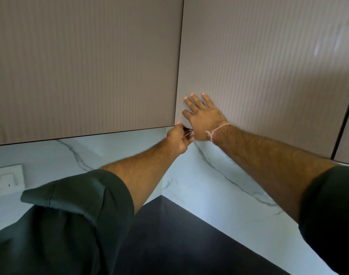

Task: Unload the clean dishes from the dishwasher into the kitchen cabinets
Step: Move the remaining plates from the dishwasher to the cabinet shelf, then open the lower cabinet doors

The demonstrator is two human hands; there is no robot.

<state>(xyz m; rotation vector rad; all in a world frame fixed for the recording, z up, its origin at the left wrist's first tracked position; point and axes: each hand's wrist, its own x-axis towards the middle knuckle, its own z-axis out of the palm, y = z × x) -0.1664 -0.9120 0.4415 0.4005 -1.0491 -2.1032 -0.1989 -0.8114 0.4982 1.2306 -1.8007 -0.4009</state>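
Up above the dark worktop (179, 235), two cabinet doors meet in a corner. The right hand (203, 120) lies flat on the right cabinet door (269, 66), low down and near its left edge. Its fingers (196, 100) are straight and spread, with the tips touching the door. The left hand (179, 138) is just below it, at the bottom left corner of the same door. Its thumb sits on the front of the corner and its other fingers curl under the bottom edge, so it grips the door there. The two hands touch or nearly touch. I cannot tell if the door is open a crack.

The left cabinet door (80, 66) stands just beside the thumb, with only a thin dark gap between the two doors. Under the doors there is open room down to the worktop. A third door (348, 135) shows at the far right, past another dark gap.

The doors are dull pinkish brown with fine lines running up and down. The wall (209, 185) below is white with grey veins, like marble. A white socket plate (5, 180) sits on the wall at the left. Both arms have dark green sleeves (70, 215) pushed up, and a pale pink string (219, 129) is tied round the right wrist.
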